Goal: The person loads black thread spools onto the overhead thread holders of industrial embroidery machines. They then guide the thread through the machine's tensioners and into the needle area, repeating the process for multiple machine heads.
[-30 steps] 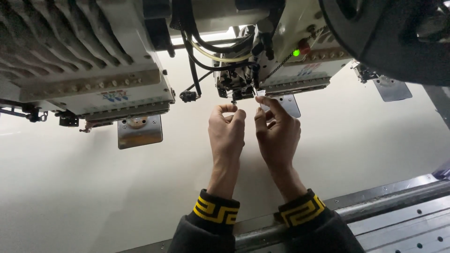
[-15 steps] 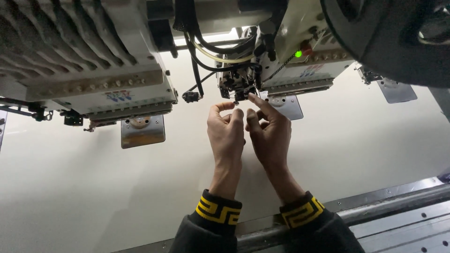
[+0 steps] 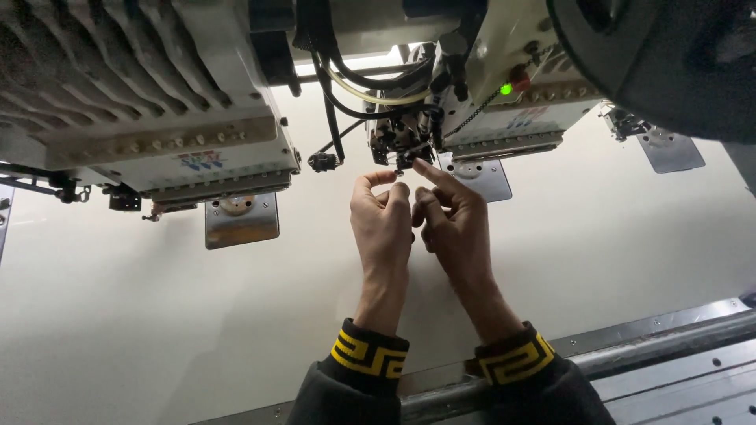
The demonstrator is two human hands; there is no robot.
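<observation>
Both my hands are raised under the needle area (image 3: 403, 143) of an embroidery machine head (image 3: 504, 94). My left hand (image 3: 383, 220) curls its thumb and forefinger just below the needles. Close beside it, my right hand (image 3: 451, 224) stretches its forefinger up until the tip touches the small metal foot at the needles. Whether a thread lies between the fingers is too fine to see. Black sleeves with yellow patterned cuffs cover both wrists.
A second machine head (image 3: 157, 118) hangs at the left with a metal plate (image 3: 241, 220) under it. Black cables (image 3: 339, 86) loop between the heads. A white fabric-covered table (image 3: 157, 330) spreads below, with a metal rail (image 3: 654, 346) along its near edge.
Both hands have shifted slightly left and up toward the needles. My right forefinger now reaches to the needle foot.
</observation>
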